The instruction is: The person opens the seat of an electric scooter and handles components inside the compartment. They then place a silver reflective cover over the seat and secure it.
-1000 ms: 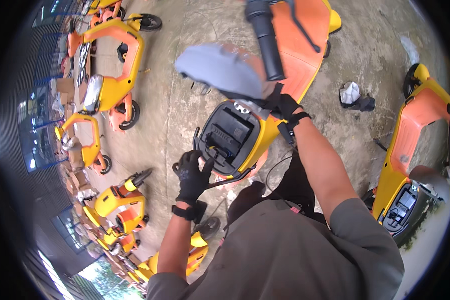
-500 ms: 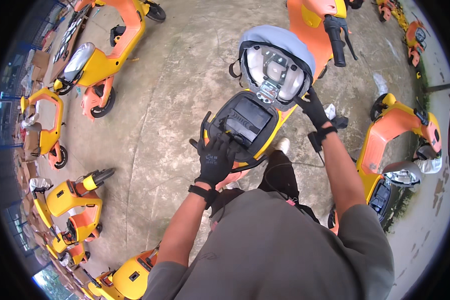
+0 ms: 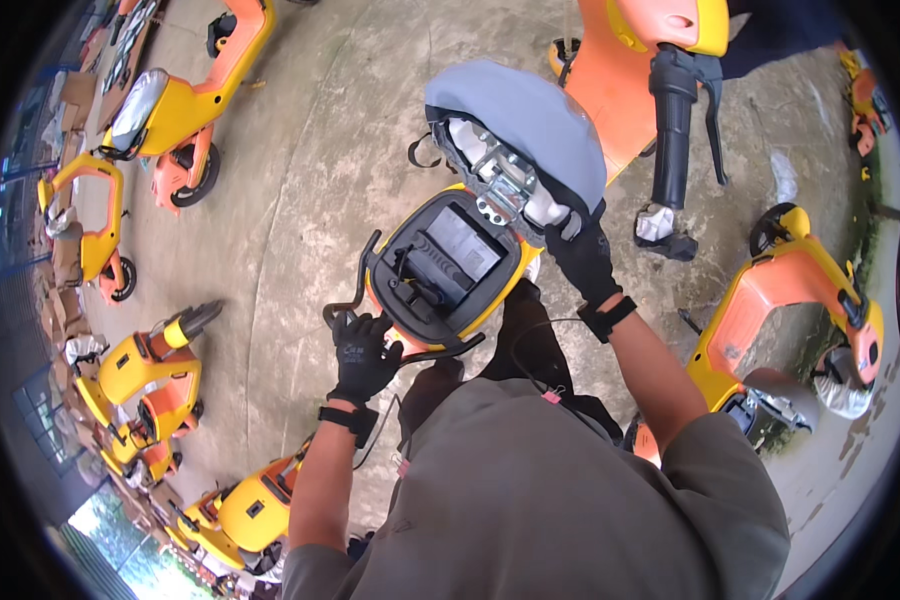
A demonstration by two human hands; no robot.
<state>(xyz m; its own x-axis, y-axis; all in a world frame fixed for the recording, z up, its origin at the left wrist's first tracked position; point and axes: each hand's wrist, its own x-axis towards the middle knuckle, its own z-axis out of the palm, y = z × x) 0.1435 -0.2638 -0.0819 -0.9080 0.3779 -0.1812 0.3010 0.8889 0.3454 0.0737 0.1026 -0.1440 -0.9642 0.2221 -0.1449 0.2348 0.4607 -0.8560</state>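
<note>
Grey-covered seat [image 3: 520,105] tilts above-left of the right grip [image 3: 582,258], clasped by its edge; left grip [image 3: 363,355] beside black rail [image 3: 450,351], closure unclear. Apparently holding the seat raised; next calls for steady support.

The right hand [image 3: 582,262] holds the raised seat [image 3: 520,110] by its edge, over the open compartment [image 3: 448,326] of a scooter [image 3: 615,100]; the left hand [image 3: 363,357] is at the black rail [image 3: 448,352]. Other scooters [image 3: 206,103] stand around.

A workshop was indicated by yellow-and-orange scooters [image 3: 615,110] across the concrete floor [image 3: 280,240], one with its seat [image 3: 520,110] raised; cardboard boxes [image 3: 80,92] were apparently piled at the blurred left edge.
</note>
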